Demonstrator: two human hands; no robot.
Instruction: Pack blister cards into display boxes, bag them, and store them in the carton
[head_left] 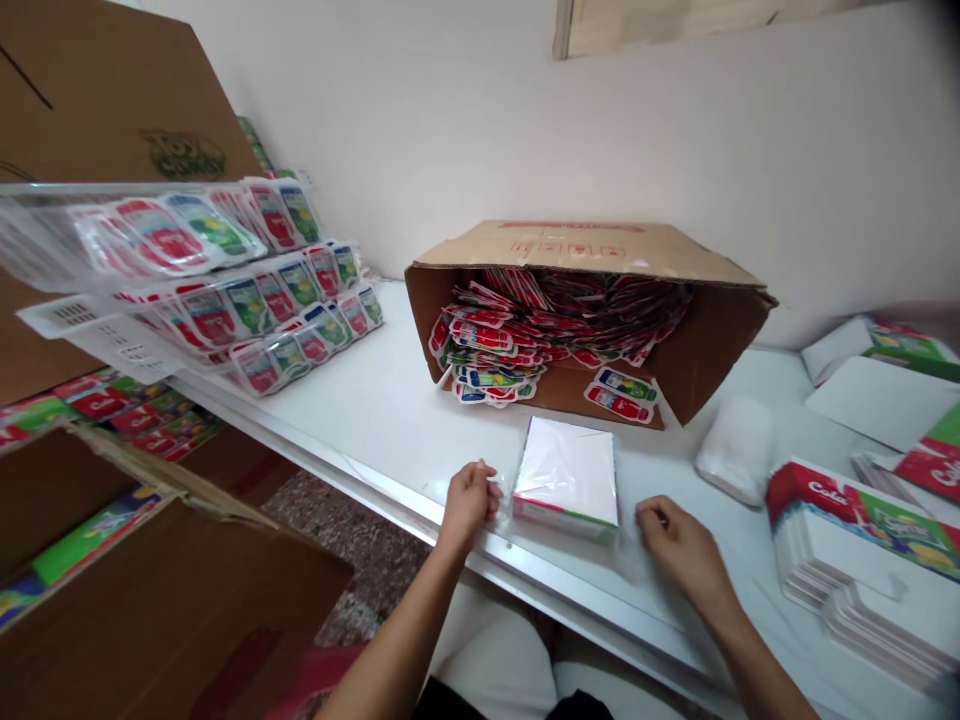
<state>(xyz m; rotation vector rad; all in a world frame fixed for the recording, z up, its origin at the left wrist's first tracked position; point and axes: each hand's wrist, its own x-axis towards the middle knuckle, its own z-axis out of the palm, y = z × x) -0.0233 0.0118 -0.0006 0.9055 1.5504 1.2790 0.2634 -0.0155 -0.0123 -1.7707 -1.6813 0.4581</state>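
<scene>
A small white box (566,460) with a red and green edge lies flat near the table's front edge, inside a clear plastic bag (628,548). Left of it, my left hand (471,500) has its fingers curled closed at the loose film beside the box. On the other side my right hand (679,545) is closed too, its fingertips at the film's right end. Behind the box, a cardboard carton (592,245) lies on its side, full of bottle-shaped pouches (487,345) in red, green and blue. Two pouches (622,393) rest on its lower flap.
Bagged rows of pouches (285,300) are stacked at the table's left. Flat printed cartons (870,540) and a white plastic-wrapped bundle (739,450) lie to the right. An open cardboard box (150,590) stands below the table at left. A wall rises behind.
</scene>
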